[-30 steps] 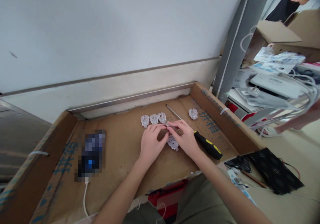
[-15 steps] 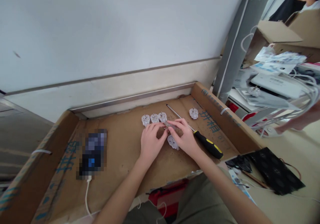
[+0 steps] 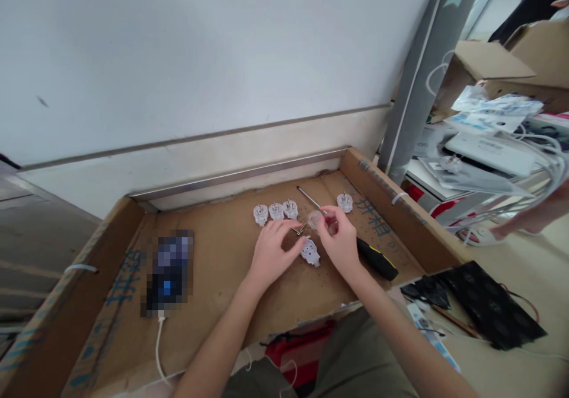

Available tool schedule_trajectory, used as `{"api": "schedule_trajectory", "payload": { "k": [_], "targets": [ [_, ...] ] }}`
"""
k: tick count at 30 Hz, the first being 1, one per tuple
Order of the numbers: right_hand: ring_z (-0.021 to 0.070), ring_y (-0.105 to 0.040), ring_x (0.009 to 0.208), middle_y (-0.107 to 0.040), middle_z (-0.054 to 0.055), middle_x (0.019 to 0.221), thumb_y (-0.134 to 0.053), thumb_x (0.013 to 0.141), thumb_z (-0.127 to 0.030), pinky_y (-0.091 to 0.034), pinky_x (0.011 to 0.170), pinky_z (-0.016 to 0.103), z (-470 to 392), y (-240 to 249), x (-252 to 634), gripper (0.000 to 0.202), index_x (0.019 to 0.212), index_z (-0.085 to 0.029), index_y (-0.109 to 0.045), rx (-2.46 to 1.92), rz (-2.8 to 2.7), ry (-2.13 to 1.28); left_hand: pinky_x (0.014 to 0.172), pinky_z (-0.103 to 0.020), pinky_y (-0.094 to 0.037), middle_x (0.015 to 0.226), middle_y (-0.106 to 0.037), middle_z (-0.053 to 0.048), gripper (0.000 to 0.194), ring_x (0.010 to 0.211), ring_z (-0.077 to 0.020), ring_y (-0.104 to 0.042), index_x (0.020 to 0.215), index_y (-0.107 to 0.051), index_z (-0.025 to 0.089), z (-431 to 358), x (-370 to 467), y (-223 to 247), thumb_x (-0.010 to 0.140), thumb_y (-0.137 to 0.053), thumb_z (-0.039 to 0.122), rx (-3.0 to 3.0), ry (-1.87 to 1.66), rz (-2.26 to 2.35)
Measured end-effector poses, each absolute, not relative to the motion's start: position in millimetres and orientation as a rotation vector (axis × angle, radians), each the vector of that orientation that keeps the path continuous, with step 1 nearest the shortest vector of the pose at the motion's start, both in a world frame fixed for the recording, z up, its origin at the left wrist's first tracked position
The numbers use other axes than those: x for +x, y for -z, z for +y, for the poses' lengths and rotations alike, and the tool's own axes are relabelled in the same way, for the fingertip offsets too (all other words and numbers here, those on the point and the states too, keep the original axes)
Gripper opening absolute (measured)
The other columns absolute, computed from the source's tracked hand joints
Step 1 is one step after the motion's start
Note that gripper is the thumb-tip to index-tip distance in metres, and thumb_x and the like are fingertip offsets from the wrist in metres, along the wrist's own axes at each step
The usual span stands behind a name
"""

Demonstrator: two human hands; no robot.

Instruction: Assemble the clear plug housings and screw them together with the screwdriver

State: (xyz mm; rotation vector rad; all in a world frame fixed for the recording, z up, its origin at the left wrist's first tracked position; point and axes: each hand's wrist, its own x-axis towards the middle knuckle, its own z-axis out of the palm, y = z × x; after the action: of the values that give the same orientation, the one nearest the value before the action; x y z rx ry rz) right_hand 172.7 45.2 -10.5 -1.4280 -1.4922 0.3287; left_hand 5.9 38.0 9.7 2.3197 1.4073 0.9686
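Pinched in my right hand point(image 3: 340, 239): clear round plastic piece point(image 3: 315, 220), likely light, stiff; rim-hold best. My left hand point(image 3: 272, 247), beside thin brass-coloured metal strips point(image 3: 301, 231): can't tell.

Right hand point(image 3: 340, 242) has moved off rightward with clear plastic piece point(image 3: 315, 220), parting from left hand point(image 3: 270, 248). Small metal parts point(image 3: 300, 231) now exposed between them.

place: pretty sure we're in some kind of workshop
tray point(image 3: 213, 267): cardboard, basically our bench, screwdriver point(image 3: 377, 260) and plug parts point(image 3: 276, 210) lying on it
clutter: cables point(image 3: 555, 150), plastic bags point(image 3: 511, 110), open carton point(image 3: 540, 60) heaped beside us
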Motion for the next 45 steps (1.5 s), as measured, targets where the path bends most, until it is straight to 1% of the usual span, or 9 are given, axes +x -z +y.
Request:
{"api": "schedule_trajectory", "payload": {
  "k": [7, 14, 18, 21, 25, 29, 32, 35, 45],
  "targets": [
    [0.0162, -0.054, 0.078, -0.061, 0.004, 0.078, -0.050, 0.083, -0.023, -0.034, 0.075, 0.030, 25.7, -0.7, 183.4, 0.016, 0.090, -0.019, -0.063, -1.592, -1.859, -0.091, 0.088, -0.035, -0.040, 0.100, -0.067, 0.000, 0.019, 0.099, -0.0194, -0.056, 0.097, -0.062, 0.024, 35.7, 7.1, -5.8, 0.077, -0.062, 0.025, 2.411, -0.676, 1.303],
    [0.0292, -0.050, 0.109, -0.057, 0.011, 0.114, -0.053, 0.083, -0.029, -0.031, 0.090, 0.047, -16.7, -0.8, 237.0, 0.032, 0.113, -0.021, -0.058, -1.787, -1.905, 0.068, 0.089, -0.034, -0.038, 0.103, -0.067, 0.000, 0.017, 0.099, -0.0187, -0.056, 0.097, -0.062, 0.024, 33.4, 7.7, -9.5, 0.084, -0.057, 0.034, 2.394, -0.765, 1.321],
    [0.0228, -0.058, 0.091, -0.062, 0.006, 0.094, -0.056, 0.082, -0.027, -0.042, 0.079, 0.039, -35.3, -3.9, 275.5, 0.032, 0.114, -0.024, -0.058, -1.769, -1.989, -0.029, 0.090, -0.035, -0.037, 0.102, -0.066, -0.001, 0.018, 0.099, -0.0189, -0.056, 0.097, -0.062, 0.024, 35.8, 23.3, -10.5, 0.083, -0.058, 0.035, 2.528, -0.649, 1.169],
    [0.0135, -0.058, 0.093, -0.061, 0.001, 0.102, -0.057, 0.083, -0.033, -0.047, 0.081, 0.028, -29.7, -40.0, 287.7, 0.029, 0.111, -0.027, -0.058, -1.581, -2.008, -0.138, 0.089, -0.036, -0.037, 0.098, -0.066, -0.001, 0.018, 0.096, -0.0190, -0.056, 0.097, -0.063, 0.024, 42.0, 34.1, -9.3, 0.085, -0.056, 0.035, 2.587, -0.542, 1.113],
    [0.0119, -0.060, 0.083, -0.062, 0.002, 0.096, -0.073, 0.070, -0.031, -0.048, 0.073, 0.024, 0.4, -106.4, 270.8, 0.035, 0.102, -0.023, -0.061, -1.136, -1.488, -0.147, 0.088, -0.035, -0.038, 0.098, -0.066, -0.002, 0.014, 0.096, -0.0188, -0.056, 0.093, -0.064, 0.023, 47.5, 39.5, -4.5, 0.087, -0.054, 0.031, 2.541, -0.580, 1.137],
    [0.0129, -0.061, 0.076, -0.060, 0.001, 0.083, -0.067, 0.076, -0.039, -0.051, 0.069, 0.028, 28.0, -143.0, 232.2, 0.023, 0.086, -0.020, -0.057, -0.801, -1.240, -0.519, 0.087, -0.033, -0.040, 0.097, -0.066, -0.001, 0.013, 0.095, -0.0182, -0.055, 0.091, -0.064, 0.023, 46.3, 40.3, -0.5, 0.087, -0.055, 0.030, 2.428, -0.637, 1.140],
    [0.0070, -0.042, 0.041, -0.044, -0.006, 0.053, -0.067, 0.076, -0.039, -0.034, 0.039, 0.021, 25.0, -163.1, 216.2, 0.028, 0.073, -0.020, -0.046, -0.688, -1.098, -0.682, 0.086, -0.033, -0.041, 0.094, -0.065, -0.001, 0.015, 0.093, -0.0184, -0.054, 0.091, -0.065, 0.024, 45.0, 41.3, 0.1, 0.086, -0.056, 0.035, 2.368, -0.643, 1.164],
    [0.0047, -0.026, 0.035, -0.031, -0.006, 0.047, -0.065, 0.077, -0.035, -0.018, 0.031, 0.023, 5.5, -183.4, 216.0, 0.031, 0.063, -0.019, -0.042, -0.618, -1.016, -0.589, 0.085, -0.035, -0.040, 0.093, -0.065, -0.001, 0.016, 0.093, -0.0190, -0.054, 0.090, -0.066, 0.025, 44.4, 43.1, 0.3, 0.087, -0.055, 0.036, 2.362, -0.636, 1.183],
    [0.0053, -0.024, 0.032, -0.033, -0.006, 0.043, -0.062, 0.073, -0.026, -0.017, 0.032, 0.022, 0.9, -174.1, 198.5, 0.028, 0.060, -0.018, -0.038, -0.699, -0.879, -0.757, 0.086, -0.034, -0.038, 0.097, -0.066, 0.001, 0.010, 0.095, -0.0179, -0.056, 0.089, -0.064, 0.025, 42.4, 43.0, 3.2, 0.082, -0.060, 0.031, 2.390, -0.652, 1.198]
  ]
}}
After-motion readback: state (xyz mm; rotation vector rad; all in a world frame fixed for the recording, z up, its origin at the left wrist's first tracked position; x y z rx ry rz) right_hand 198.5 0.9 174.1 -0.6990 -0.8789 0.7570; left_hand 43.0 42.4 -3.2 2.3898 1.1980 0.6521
